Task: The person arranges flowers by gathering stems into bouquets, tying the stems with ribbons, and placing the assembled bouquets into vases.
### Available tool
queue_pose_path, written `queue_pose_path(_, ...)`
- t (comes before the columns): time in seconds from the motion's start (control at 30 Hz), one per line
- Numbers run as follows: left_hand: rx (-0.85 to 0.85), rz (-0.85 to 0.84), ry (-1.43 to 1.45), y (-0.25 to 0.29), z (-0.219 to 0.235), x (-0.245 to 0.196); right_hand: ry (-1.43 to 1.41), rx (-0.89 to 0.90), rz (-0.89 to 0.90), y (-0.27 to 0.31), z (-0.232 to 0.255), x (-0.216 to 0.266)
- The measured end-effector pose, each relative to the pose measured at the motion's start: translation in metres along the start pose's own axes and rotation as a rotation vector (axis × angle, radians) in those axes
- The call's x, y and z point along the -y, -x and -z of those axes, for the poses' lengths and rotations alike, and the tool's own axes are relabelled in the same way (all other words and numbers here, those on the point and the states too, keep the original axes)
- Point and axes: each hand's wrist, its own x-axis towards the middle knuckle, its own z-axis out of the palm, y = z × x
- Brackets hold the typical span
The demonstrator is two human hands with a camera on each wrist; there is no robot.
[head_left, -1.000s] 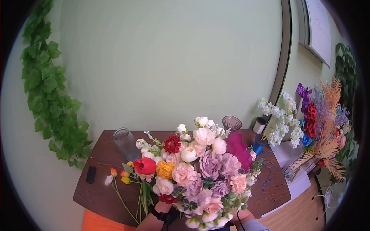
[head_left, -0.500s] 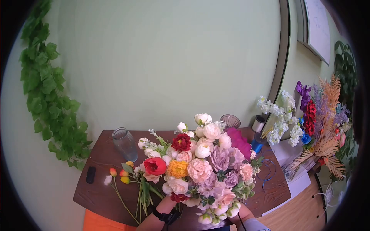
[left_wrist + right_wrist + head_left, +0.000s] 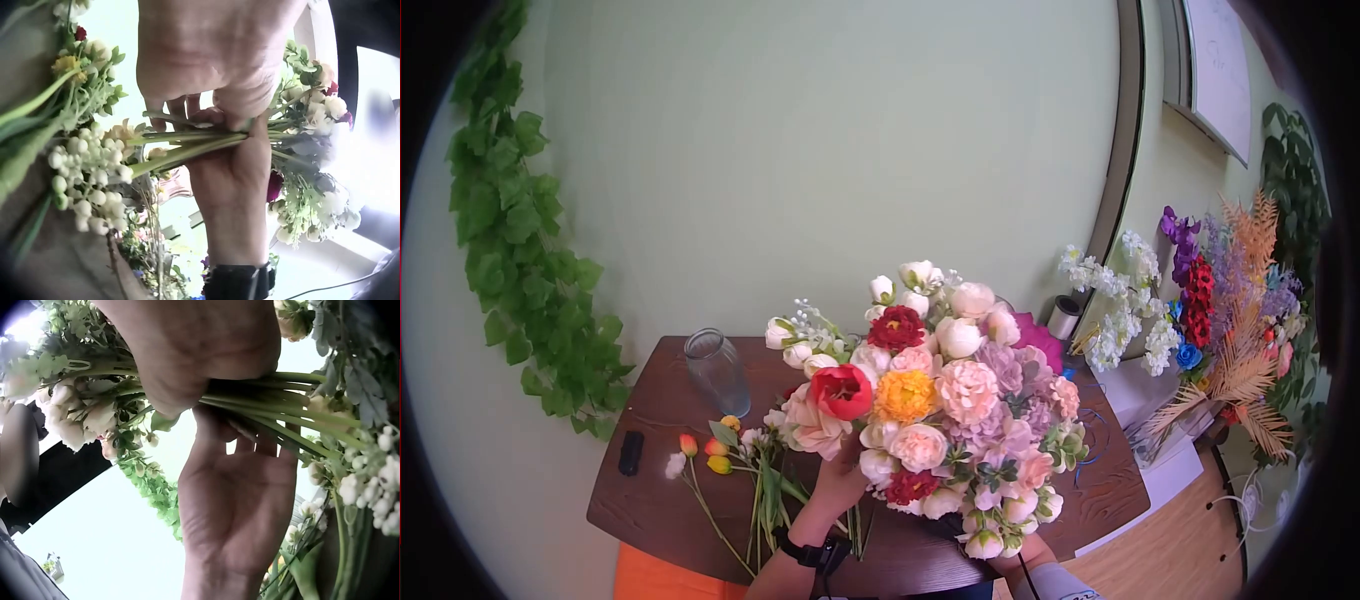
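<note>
A large bouquet of artificial flowers [image 3: 965,390], with peonies, roses, a red tulip [image 3: 840,390] and an orange bloom, fills the middle of the head view above the table. Its green stems [image 3: 187,147] run between both hands. My right hand [image 3: 228,181] wraps round the stems from below the blooms, mostly hidden by flowers in the head view. On the bouquet's left side my left hand [image 3: 840,480], black band at the wrist, reaches under the tulip and a pink bloom. In the right wrist view the left hand's [image 3: 240,487] fingers curl behind the stems.
Loose tulips and other stems [image 3: 765,500] lie on the brown table [image 3: 670,510]. A glass vase [image 3: 718,375] stands at the back left, a black object [image 3: 630,453] left of it. Wire spools [image 3: 1063,318] sit behind the bouquet. More flowers [image 3: 1200,300] stand at far right.
The bouquet has risen and shifted slightly right, turning so its left blooms show more. My left hand has moved up with it and shows more below the tulip.
</note>
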Motion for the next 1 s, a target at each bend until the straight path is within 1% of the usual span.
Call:
queue_pose_path(0.03, 0.088, -0.07, -0.028, -0.001, -0.001, -0.006, -0.011, -0.004, -0.001, 0.002, 0.005, 0.002)
queue_pose_path(0.1, 0.102, -0.057, -0.062, -0.002, 0.001, 0.0, -0.032, -0.009, -0.01, 0.018, 0.014, 0.003)
queue_pose_path(0.17, 0.155, -0.076, -0.213, -0.003, 0.004, 0.008, -0.055, -0.014, -0.021, 0.011, 0.01, 0.008)
queue_pose_path(0.2, 0.15, -0.073, -0.21, -0.002, 0.004, 0.012, -0.067, -0.015, -0.028, 0.0, 0.003, 0.008)
queue_pose_path(0.23, 0.159, -0.106, -0.223, -0.002, -0.002, 0.006, -0.08, -0.015, -0.038, -0.01, 0.003, 0.013)
queue_pose_path(0.27, 0.161, -0.136, -0.234, -0.001, -0.009, 0.0, -0.094, -0.01, -0.054, 0.007, 0.006, 0.011)
queue_pose_path(0.3, 0.11, -0.129, -0.159, -0.001, -0.022, -0.009, -0.112, -0.001, -0.077, 0.028, 0.007, 0.014)
queue_pose_path(0.37, 0.085, -0.042, -0.115, 0.001, -0.022, 0.007, -0.159, 0.034, -0.139, 0.033, 0.007, 0.01)
queue_pose_path(0.4, 0.074, -0.056, -0.109, 0.0, -0.023, 0.02, -0.186, 0.055, -0.173, -0.095, -0.074, 0.018)
queue_pose_path(0.43, 0.065, -0.071, -0.103, -0.001, -0.027, 0.018, -0.211, 0.075, -0.206, -0.103, -0.072, 0.019)
queue_pose_path(0.47, 0.083, -0.104, -0.147, 0.003, -0.028, 0.013, -0.233, 0.09, -0.234, -0.119, -0.081, 0.019)
queue_pose_path(0.5, 0.09, -0.152, -0.12, 0.002, -0.031, 0.017, -0.253, 0.101, -0.257, -0.121, -0.083, 0.018)
queue_pose_path(0.57, 0.14, -0.08, -0.12, 0.002, -0.03, 0.016, -0.284, 0.109, -0.29, -0.119, -0.087, 0.017)
queue_pose_path(0.6, 0.131, -0.074, -0.116, 0.002, -0.03, 0.013, -0.286, 0.113, -0.301, -0.115, -0.081, 0.005)
queue_pose_path(0.67, 0.178, -0.075, -0.059, 0.003, -0.032, 0.001, 0.117, 0.093, -0.209, -0.101, -0.05, -0.044)
queue_pose_path(0.7, 0.172, -0.067, -0.056, 0.003, -0.034, -0.006, 0.316, 0.084, -0.159, -0.096, -0.042, -0.056)
queue_pose_path(0.77, 0.157, -0.14, 0.03, 0.002, -0.038, -0.022, 0.28, 0.058, -0.216, -0.104, -0.048, -0.032)
queue_pose_path(0.8, 0.07, -0.22, -0.12, 0.002, -0.037, -0.029, -0.124, 0.11, -0.254, -0.113, -0.061, -0.009)
queue_pose_path(0.83, 0.068, -0.212, -0.119, 0.006, -0.034, -0.044, -0.143, 0.125, -0.224, -0.12, -0.071, 0.015)
queue_pose_path(0.9, 0.14, -0.03, -0.779, 0.022, -0.02, -0.074, -0.17, 0.098, -0.213, -0.123, -0.064, 0.016)
queue_pose_path(0.93, 0.128, -0.121, -0.872, 0.029, -0.016, -0.078, -0.175, 0.085, -0.22, -0.124, -0.062, 0.017)
queue_pose_path(0.97, 0.14, -0.112, -0.876, 0.037, -0.011, -0.08, -0.172, 0.085, -0.206, -0.125, -0.06, 0.02)
queue_pose_path(1.0, 0.116, -0.055, -0.953, 0.044, -0.005, -0.082, -0.17, 0.084, -0.19, -0.126, -0.059, 0.023)
